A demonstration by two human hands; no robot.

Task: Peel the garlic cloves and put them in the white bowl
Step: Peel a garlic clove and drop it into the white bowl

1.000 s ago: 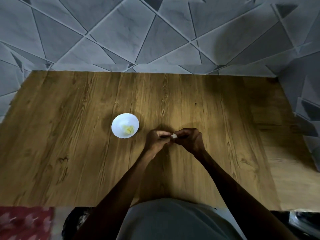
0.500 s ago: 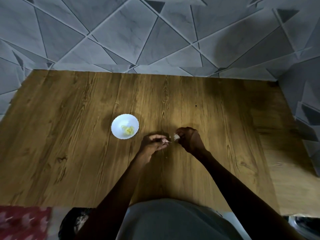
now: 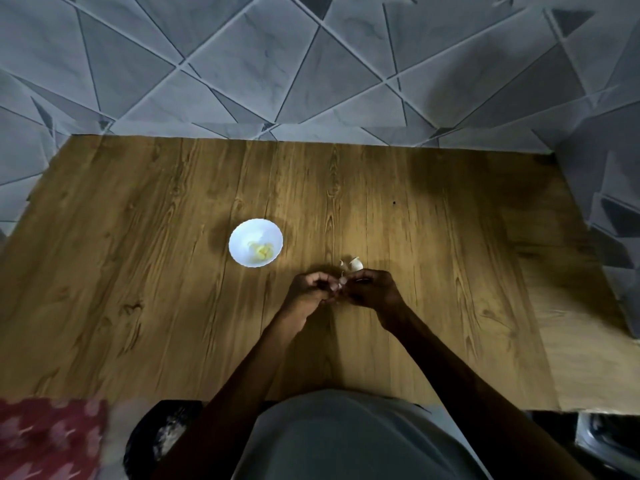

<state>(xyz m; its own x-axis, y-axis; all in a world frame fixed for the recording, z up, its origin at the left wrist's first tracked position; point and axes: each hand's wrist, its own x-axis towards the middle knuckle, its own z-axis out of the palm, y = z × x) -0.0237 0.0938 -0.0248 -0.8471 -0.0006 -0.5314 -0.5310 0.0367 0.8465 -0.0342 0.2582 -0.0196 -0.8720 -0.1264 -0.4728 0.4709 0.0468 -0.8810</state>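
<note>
Two hands met over the middle of the desk (image 3: 138,271), fingertips together: the left hand (image 3: 311,291) and the right hand (image 3: 372,289) each had the fingers curled in, and between them they pinched a small pale garlic clove (image 3: 341,282), held just above the wood. How much skin remained on it was too small to tell. Just beyond the fingertips, on the desk, lay a curled white piece of garlic skin (image 3: 355,264) with a smaller scrap (image 3: 341,263) beside it on the left. Farther out, to the left and a little behind the hands, stood the white bowl (image 3: 247,233), well apart from them, with a few yellowish peeled cloves (image 3: 262,251) in its bottom. Behind the desk rose a grey wall (image 3: 242,64) patterned in triangles. A red patterned cloth (image 3: 41,434) showed at the lower left corner.
</note>
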